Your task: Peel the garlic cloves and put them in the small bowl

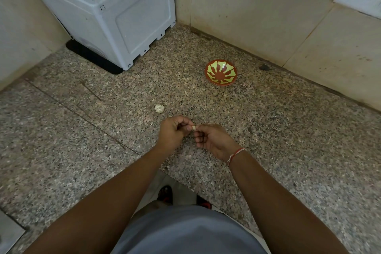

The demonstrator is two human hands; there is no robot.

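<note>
Pale and small, a garlic clove [194, 128] is pinched between the fingertips of both hands over the speckled stone table [268, 130]. The left hand [172, 131] is curled round one end, the right hand [212, 141] nips the other, so the peeling step is judged to be in hand. A whole garlic bulb [159, 108] lies just beyond the hands, untouched. The small bowl [221, 72], red with a yellow-green pattern, stands well apart toward the wall and appears to hold nothing. Next, the skin would need to be stripped fully, then the clove carried forward and right to the bowl.
</note>
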